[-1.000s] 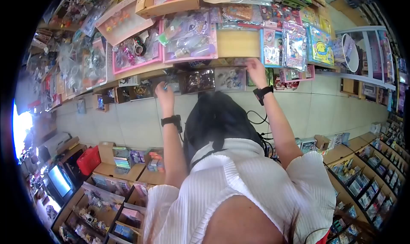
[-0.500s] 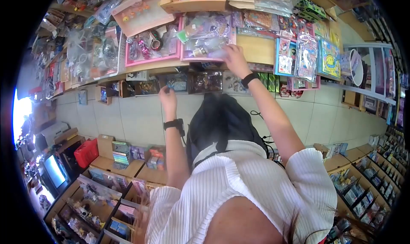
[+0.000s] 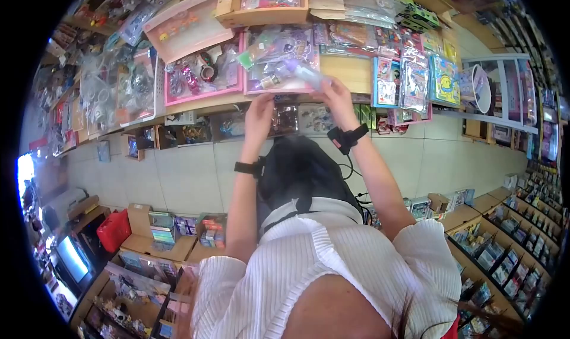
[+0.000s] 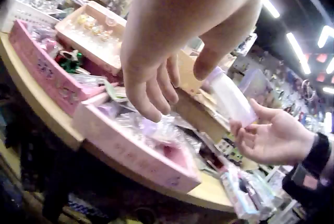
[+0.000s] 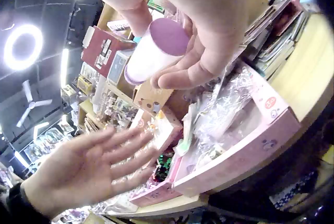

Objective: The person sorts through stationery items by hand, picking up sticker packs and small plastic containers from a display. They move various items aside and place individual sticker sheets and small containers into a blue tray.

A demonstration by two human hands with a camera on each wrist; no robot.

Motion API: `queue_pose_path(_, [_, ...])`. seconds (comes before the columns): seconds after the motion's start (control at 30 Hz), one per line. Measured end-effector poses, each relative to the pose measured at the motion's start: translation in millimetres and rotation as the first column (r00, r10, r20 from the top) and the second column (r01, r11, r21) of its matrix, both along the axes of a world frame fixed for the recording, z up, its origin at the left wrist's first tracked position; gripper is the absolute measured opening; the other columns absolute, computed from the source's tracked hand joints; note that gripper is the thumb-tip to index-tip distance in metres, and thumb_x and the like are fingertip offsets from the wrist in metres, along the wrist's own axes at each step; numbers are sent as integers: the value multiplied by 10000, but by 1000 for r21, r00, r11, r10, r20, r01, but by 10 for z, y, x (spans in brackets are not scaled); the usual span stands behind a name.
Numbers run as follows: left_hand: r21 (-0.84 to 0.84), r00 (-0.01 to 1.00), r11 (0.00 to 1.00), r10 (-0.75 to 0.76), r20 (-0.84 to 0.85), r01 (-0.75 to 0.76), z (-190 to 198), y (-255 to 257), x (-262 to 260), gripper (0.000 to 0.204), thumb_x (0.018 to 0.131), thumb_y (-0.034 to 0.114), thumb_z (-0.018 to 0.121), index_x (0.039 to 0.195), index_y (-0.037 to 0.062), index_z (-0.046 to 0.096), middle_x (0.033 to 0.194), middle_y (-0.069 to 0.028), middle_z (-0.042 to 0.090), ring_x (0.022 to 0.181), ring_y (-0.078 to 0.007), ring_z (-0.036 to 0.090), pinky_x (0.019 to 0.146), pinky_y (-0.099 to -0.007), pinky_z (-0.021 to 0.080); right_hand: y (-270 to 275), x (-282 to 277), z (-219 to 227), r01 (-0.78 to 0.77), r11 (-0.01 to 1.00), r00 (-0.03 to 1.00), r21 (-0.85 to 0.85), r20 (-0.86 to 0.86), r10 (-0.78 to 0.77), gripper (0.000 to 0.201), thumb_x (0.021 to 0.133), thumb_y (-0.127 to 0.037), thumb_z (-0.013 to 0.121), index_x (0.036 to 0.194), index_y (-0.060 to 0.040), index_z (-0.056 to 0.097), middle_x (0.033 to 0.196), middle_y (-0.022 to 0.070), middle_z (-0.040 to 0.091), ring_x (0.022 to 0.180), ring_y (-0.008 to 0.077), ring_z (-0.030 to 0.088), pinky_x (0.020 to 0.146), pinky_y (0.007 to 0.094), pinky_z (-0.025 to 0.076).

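Observation:
In my right hand (image 3: 338,95) is a pale cylindrical tube (image 5: 151,57) with a white body and purple ends, gripped between thumb and fingers. The tube is raised and tilted over the right part of a pink tray (image 4: 130,145) with clear plastic packets in it. My left hand (image 3: 259,114) is at the tray's front edge in the head view. In the right wrist view its palm is bare and its fingers are spread and nearly straight. The left wrist view shows those fingers hanging over the tray, apart from the tube.
A second pink tray (image 3: 205,92) with trinkets and a peach box (image 3: 189,30) stand to the left. Blue-edged packs (image 3: 445,78) lie to the right on the wooden shelf (image 3: 344,72). Below the shelf edge are open bins (image 3: 314,120) of small goods.
My right hand went left to the pink tray, took the purple-ended tube and raised it. The left hand moved from the lower bins up and right to the tray's front edge.

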State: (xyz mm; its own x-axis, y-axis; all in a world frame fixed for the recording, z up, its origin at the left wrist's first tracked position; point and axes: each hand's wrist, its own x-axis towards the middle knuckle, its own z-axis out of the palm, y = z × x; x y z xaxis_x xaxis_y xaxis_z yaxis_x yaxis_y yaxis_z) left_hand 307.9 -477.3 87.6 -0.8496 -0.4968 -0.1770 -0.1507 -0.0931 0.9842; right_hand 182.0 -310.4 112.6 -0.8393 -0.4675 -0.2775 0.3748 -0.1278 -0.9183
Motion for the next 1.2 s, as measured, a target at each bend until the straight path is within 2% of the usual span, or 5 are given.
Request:
queue_pose_path(0.43, [262, 979, 953, -112, -170, 154, 411, 279, -574, 382, 787, 31, 604, 1127, -55, 450, 1049, -105, 562, 920, -151, 559, 764, -264, 458, 79, 236, 178, -252, 966, 966, -52, 41, 254, 374, 932, -322, 388, 1027, 18, 513, 855, 109, 604, 750, 166, 610, 673, 268, 494])
queue_pose_path(0.77, [-402, 924, 832, -349, 158, 383, 180, 288, -444, 513, 679, 126, 713, 1120, 3, 484, 941, -111, 581, 869, -210, 574, 760, -304, 460, 66, 342, -165, -248, 907, 923, 341, -201, 328, 485, 747, -107, 653, 1172, -11, 440, 972, 94, 573, 854, 157, 557, 761, 288, 452])
queue_pose_path(1.03, [-255, 928, 902, -293, 232, 349, -75, 86, -72, 435, 780, 116, 611, 1173, 19, 452, 1119, -140, 522, 1010, -236, 533, 808, -323, 455, -78, 100, -328, -5, 873, 893, 487, -391, 223, 402, 671, -44, 671, 1041, -17, 514, 1000, 154, 590, 957, 249, 577, 807, 336, 446])
queue_pose_path(1.1, [-239, 930, 923, -229, 286, 301, -91, -45, -5, 411, 791, 112, 590, 1169, 18, 457, 1079, -136, 556, 978, -229, 551, 800, -317, 456, -226, 33, -320, 79, 893, 827, 443, -529, 190, 365, 670, -20, 645, 1016, -33, 530, 986, 141, 575, 946, 277, 556, 812, 354, 429])
queue_pose_path(1.2, [-211, 931, 940, -194, 309, 267, -170, -187, 53, 376, 803, 104, 567, 1153, 14, 465, 1051, -138, 570, 935, -215, 568, 795, -309, 455, -371, -42, -403, 350, 643, 381, 681, -730, 567, 351, 642, 7, 548, 985, -70, 564, 947, 106, 520, 913, 281, 487, 784, 375, 375])
